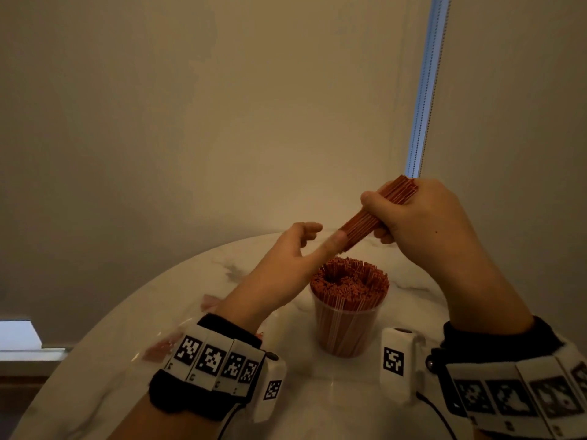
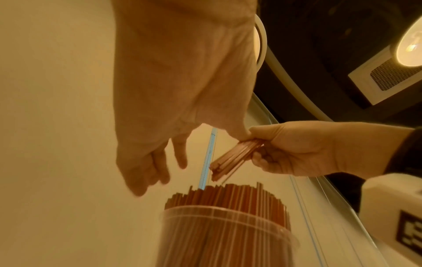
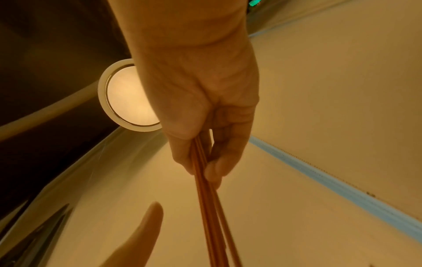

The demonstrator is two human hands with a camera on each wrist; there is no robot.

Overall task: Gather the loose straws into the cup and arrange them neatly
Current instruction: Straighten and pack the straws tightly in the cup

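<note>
Straws (image 1: 378,214) clamped in right hand (image 1: 422,223) grip above cup (image 1: 347,328); left hand (image 1: 286,252) slack.

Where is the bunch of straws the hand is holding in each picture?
Head: bundle of straws right of centre, gripped by the right hand, above the cup.
Left wrist: bundle right of centre, above the cup.
Right wrist: bundle runs from centre to the bottom edge; cup not visible.
Shared landmark: the blue strip.
</note>
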